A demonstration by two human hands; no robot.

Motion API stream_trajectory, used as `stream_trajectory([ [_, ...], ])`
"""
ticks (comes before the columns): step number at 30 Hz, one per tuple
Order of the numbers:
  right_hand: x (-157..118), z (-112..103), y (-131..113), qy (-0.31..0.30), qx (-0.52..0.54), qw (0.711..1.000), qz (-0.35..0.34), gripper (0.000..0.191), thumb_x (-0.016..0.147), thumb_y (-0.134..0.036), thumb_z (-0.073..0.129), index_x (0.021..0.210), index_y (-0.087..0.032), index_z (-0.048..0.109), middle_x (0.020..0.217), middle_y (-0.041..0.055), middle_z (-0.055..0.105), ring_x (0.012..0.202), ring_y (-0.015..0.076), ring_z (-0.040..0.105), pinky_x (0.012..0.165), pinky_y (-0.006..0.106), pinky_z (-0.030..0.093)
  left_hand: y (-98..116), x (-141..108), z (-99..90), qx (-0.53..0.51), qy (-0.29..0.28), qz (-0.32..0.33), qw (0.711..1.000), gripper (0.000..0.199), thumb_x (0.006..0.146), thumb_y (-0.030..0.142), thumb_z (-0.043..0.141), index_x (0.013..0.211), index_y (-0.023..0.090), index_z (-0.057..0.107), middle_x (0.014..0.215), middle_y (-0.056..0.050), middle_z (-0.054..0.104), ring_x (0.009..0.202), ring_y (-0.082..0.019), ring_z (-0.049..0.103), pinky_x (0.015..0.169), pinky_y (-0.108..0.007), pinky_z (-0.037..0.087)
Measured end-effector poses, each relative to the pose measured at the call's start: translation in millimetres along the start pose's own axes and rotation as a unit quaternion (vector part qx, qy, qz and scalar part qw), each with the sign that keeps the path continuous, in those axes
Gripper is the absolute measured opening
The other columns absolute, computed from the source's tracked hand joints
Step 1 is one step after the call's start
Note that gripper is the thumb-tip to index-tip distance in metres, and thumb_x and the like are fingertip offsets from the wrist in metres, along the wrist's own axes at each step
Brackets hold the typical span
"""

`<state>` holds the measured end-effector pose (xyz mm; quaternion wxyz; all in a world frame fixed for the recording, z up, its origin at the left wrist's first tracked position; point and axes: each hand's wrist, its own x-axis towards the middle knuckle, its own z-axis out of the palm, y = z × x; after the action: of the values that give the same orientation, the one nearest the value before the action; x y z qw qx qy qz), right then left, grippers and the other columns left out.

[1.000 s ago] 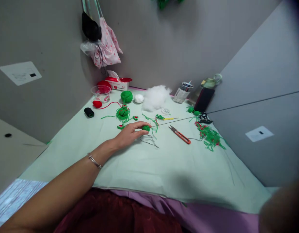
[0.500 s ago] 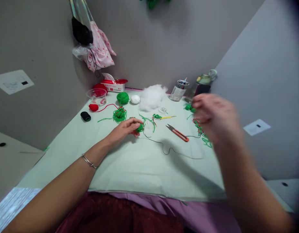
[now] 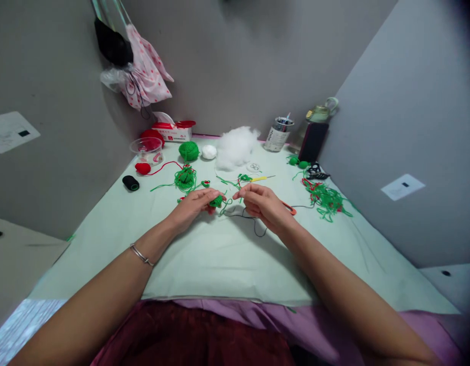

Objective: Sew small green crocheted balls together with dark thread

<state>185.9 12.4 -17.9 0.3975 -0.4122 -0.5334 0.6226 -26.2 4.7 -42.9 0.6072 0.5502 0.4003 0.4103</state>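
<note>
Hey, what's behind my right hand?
Behind your right hand, only the orange handle end of the thread snips shows; the rest is covered. A dark thread loops out below the hand. Anything else hidden there can't be seen.

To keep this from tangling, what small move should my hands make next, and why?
Perhaps have your right hand draw the dark thread clear: it lies slack in loose curves near that hand, close to the green piece your left hand holds.

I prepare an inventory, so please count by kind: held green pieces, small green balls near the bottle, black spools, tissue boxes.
Held green pieces: 1
Small green balls near the bottle: 2
Black spools: 1
Tissue boxes: 1
Total: 5
</note>
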Motion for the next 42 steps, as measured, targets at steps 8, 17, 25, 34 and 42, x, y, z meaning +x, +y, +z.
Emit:
stream_trajectory([
  [8, -1.7, 7.7, 2.5, -0.034, -0.115, 0.993, 0.002, 0.026, 0.074, -0.039, 0.076, 0.079, -0.014, 0.067, 0.063, -0.0038, 0.05, 0.052, 0.0061, 0.033, 0.048, 0.022, 0.024, -4.1, 2.2, 5.2, -0.005, -0.01, -0.011, 1.0, 0.032, 0.088, 0.049, 0.064, 0.087, 0.018, 0.064, 0.082, 0.0, 0.056, 0.073, -0.012, 0.051, 0.069, -0.026, 0.04],
  [17, -2.8, -3.9, -1.3, -0.14, 0.085, 0.98, 0.114, 0.023, 0.079, -0.035, 0.072, 0.08, -0.018, 0.056, 0.054, -0.0095, 0.038, 0.047, 0.0049, 0.011, 0.044, 0.022, 0.009, 0.3, 0.3, 7.2, -0.054, -0.049, 0.004, 0.997, 0.029, 0.092, 0.045, 0.061, 0.093, 0.017, 0.069, 0.094, -0.004, 0.063, 0.087, -0.015, 0.056, 0.079, -0.027, 0.044],
  [25, -5.2, -16.1, -1.8, -0.033, -0.207, 0.975, -0.067, 0.024, 0.087, -0.039, 0.065, 0.084, -0.016, 0.067, 0.062, -0.0048, 0.043, 0.055, 0.0079, 0.03, 0.052, 0.024, 0.022, -0.5, -0.8, 7.0, -0.129, -0.107, -0.024, 0.986, 0.032, 0.096, 0.047, 0.055, 0.103, 0.018, 0.066, 0.082, -0.002, 0.062, 0.075, -0.014, 0.058, 0.078, -0.029, 0.048],
  [34, -5.6, -22.0, 3.6, 0.065, -0.357, 0.917, -0.168, 0.019, 0.09, -0.033, 0.06, 0.081, -0.017, 0.066, 0.059, -0.004, 0.045, 0.055, 0.0099, 0.034, 0.056, 0.027, 0.025, -1.9, -6.5, 2.9, -0.156, -0.121, -0.034, 0.98, 0.031, 0.098, 0.045, 0.055, 0.093, 0.016, 0.066, 0.087, -0.005, 0.068, 0.088, -0.017, 0.064, 0.086, -0.03, 0.049],
  [42, 3.5, -27.2, 9.2, -0.039, -0.24, 0.968, -0.068, 0.028, 0.086, -0.041, 0.064, 0.082, -0.014, 0.066, 0.063, -0.003, 0.049, 0.058, 0.0094, 0.038, 0.054, 0.024, 0.03, 5.0, -9.8, -4.6, -0.159, -0.176, -0.039, 0.971, 0.028, 0.087, 0.029, 0.073, 0.111, 0.017, 0.07, 0.113, -0.01, 0.071, 0.096, -0.017, 0.068, 0.086, -0.027, 0.051],
])
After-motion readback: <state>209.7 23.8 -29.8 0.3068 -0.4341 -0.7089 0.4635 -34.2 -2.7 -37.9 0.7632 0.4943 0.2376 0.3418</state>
